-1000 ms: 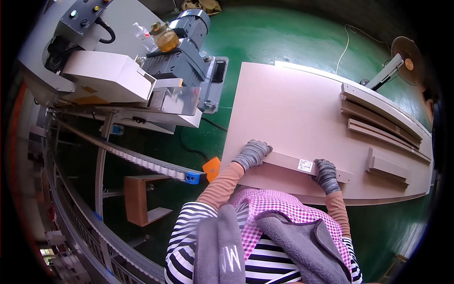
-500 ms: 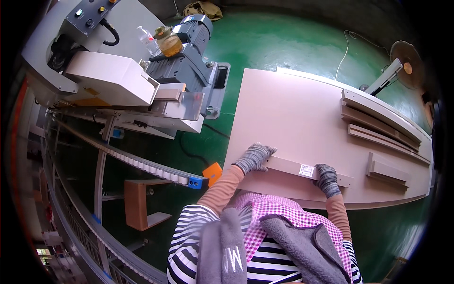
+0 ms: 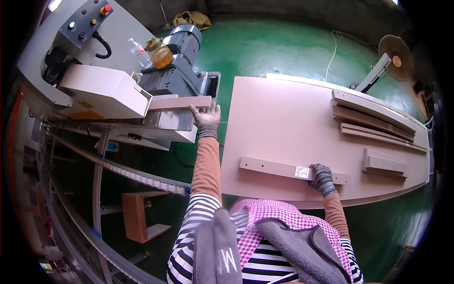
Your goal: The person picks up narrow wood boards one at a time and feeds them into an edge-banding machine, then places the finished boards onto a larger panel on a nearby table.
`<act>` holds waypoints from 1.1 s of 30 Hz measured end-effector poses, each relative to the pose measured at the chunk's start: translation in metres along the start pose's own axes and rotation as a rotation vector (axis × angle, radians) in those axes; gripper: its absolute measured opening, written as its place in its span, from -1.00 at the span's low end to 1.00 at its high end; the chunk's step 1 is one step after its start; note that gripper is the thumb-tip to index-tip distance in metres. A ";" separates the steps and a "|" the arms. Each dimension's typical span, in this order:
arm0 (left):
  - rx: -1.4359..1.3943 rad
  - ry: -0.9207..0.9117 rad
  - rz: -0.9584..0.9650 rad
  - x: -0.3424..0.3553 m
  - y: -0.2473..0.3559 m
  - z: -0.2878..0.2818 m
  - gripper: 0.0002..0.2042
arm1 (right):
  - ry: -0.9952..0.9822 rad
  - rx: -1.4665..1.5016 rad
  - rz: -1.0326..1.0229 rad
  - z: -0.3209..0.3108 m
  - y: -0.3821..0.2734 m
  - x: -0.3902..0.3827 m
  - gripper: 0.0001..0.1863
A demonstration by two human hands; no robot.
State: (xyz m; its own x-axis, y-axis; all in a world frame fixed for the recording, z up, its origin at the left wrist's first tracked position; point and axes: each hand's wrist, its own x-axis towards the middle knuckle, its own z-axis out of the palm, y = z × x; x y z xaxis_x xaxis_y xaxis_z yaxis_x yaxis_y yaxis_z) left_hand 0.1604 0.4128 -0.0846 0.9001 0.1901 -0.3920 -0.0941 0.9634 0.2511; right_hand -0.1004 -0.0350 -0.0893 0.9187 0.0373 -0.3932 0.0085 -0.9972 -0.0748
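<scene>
My left hand [image 3: 207,122], in a grey knit glove, reaches to the machine's outlet with its fingers spread. Its fingertips are at the end of a pale board strip [image 3: 182,102] that sticks out of the machine; whether they press on it is hard to see. On the panel-topped table, my right hand [image 3: 322,180] has its gloved fingers curled over a second strip [image 3: 276,169], which lies flat and carries a white label [image 3: 302,172] and small dark holes. Part of this strip is hidden under the right hand.
Several strips [image 3: 378,113] lie along the right side of the large panel [image 3: 274,123]. The machine [image 3: 101,90] stands at left, with a grey motor [image 3: 182,40], jar [image 3: 159,56] and bottle [image 3: 140,53] beside it. A roller rail [image 3: 137,173] runs below; a fan [image 3: 396,57] stands far right.
My left hand has let go of the labelled strip and moved up and left to the machine's outlet. The machine's strip now sticks out farther. My right hand stays on the labelled strip.
</scene>
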 end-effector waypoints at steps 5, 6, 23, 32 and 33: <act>-0.025 0.134 0.006 0.046 0.000 0.005 -0.57 | -0.026 0.000 -0.018 -0.002 0.000 0.000 -0.30; 0.076 0.151 0.018 0.049 -0.009 0.005 -0.62 | -0.116 0.026 0.010 -0.003 0.002 0.002 -0.17; 1.061 -0.269 0.083 -0.196 -0.219 -0.049 -0.54 | 0.592 0.715 -0.329 -0.099 -0.077 0.025 -0.22; 2.163 -0.892 0.988 -0.187 -0.099 -0.019 -0.30 | 0.985 -0.030 -0.278 -0.131 -0.032 -0.033 -0.26; 2.164 -0.915 0.976 -0.187 -0.092 -0.019 -0.30 | 0.981 -0.027 -0.259 -0.132 -0.029 -0.038 -0.26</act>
State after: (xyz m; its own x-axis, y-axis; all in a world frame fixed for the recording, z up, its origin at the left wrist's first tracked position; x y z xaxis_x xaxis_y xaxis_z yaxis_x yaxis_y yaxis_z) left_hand -0.0073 0.2922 -0.0510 0.8174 -0.3875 0.4263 -0.5454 -0.7588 0.3560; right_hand -0.0833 -0.0164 0.0487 0.8063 0.1941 0.5587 0.2508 -0.9677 -0.0257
